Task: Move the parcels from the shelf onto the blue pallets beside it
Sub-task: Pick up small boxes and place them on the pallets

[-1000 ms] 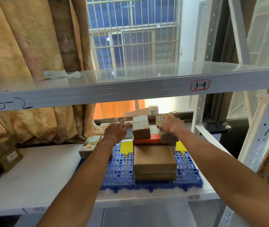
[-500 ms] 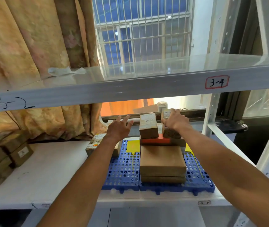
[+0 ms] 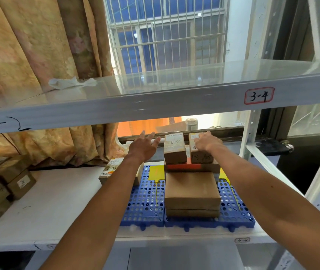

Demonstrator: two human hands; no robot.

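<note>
Blue perforated pallets (image 3: pixel 145 207) lie on the white shelf (image 3: pixel 57 201). A wide brown parcel (image 3: pixel 191 190) lies at the front of them, with a red-striped box (image 3: pixel 184 167) behind it. Two small brown parcels stand on that box. My right hand (image 3: pixel 207 142) rests on top of the right small parcel (image 3: pixel 202 157), fingers bent over its far edge. The left small parcel (image 3: pixel 174 149) stands free beside it. My left hand (image 3: pixel 142 146) hovers with fingers spread, left of the stack, holding nothing. A printed box (image 3: pixel 110 169) lies at the pallets' left edge, partly behind my left forearm.
More brown parcels (image 3: pixel 9 180) sit at the shelf's far left. The upper shelf board (image 3: pixel 155 102), labelled 3-4, hangs low above my hands. A shelf post (image 3: pixel 249 137) stands to the right. A curtain and a barred window lie behind the shelf.
The camera has shifted, so the scene sits further right. My right hand has stayed on the right small parcel. My left hand has stayed spread beside the stack.
</note>
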